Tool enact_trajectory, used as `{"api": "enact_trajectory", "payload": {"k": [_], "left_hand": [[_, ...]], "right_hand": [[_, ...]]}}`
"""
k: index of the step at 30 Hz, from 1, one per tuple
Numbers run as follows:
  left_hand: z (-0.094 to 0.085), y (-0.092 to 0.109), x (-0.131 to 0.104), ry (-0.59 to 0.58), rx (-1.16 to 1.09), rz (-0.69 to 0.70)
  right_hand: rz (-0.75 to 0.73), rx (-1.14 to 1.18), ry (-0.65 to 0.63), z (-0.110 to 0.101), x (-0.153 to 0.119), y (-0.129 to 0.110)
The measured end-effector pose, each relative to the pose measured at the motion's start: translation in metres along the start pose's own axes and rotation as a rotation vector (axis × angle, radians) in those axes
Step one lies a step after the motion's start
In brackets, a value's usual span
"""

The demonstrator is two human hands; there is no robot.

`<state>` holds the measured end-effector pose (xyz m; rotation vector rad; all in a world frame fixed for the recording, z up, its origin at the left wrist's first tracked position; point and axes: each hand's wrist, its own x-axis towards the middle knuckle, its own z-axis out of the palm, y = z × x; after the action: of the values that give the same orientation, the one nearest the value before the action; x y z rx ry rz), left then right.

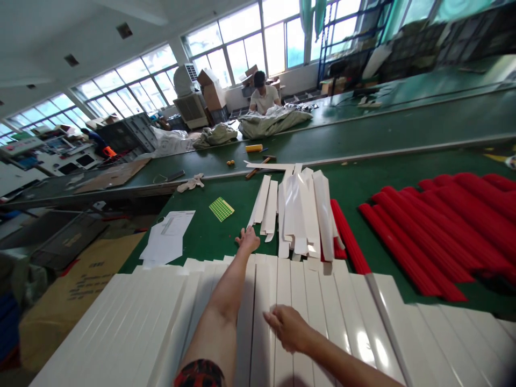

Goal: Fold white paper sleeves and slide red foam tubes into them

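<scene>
Long white glossy cardboard boxes [258,301] lie side by side in a row in front of me. My left hand [248,240] is stretched past their far ends, fingers partly spread, at the near end of a narrow white folded strip [262,199]. Whether the fingertips touch that strip is hard to see. Low over the middle boxes, my right hand [288,327] is closed with its fingers curled in. What it pinches, if anything, is hidden. A loose pile of white folded cardboard pieces [300,209] lies beyond, right of my left hand.
Red ribbed rolls [435,231] are heaped at the right, and a red length [349,236] lies beside the white pile. White papers [169,234] and a green sticker sheet [221,209] lie left. Behind are a hammer [258,167], a yellow roll [253,148] and a seated person [264,97].
</scene>
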<state>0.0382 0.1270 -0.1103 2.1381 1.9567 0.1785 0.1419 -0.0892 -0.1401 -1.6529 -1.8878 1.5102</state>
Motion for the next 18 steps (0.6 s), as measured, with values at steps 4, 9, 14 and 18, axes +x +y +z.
{"api": "enact_trajectory", "payload": {"k": [4,9,14,18], "left_hand": [[-0.05,-0.004,-0.002,0.183,-0.035,0.148],[-0.12,-0.006,-0.007,0.324,-0.025,0.204],[-0.086,0.004,-0.001,0.12,0.058,0.089],[-0.033,0.009,0.005,-0.1,0.089,-0.006]], "right_hand": [[-0.058,0.01,0.089,-0.045,-0.016,0.005],[-0.052,0.103,0.413,-0.117,-0.025,-0.01],[-0.101,0.093,0.436,-0.109,-0.047,-0.027],[-0.125,-0.028,0.306,-0.083,-0.073,-0.016]]}}
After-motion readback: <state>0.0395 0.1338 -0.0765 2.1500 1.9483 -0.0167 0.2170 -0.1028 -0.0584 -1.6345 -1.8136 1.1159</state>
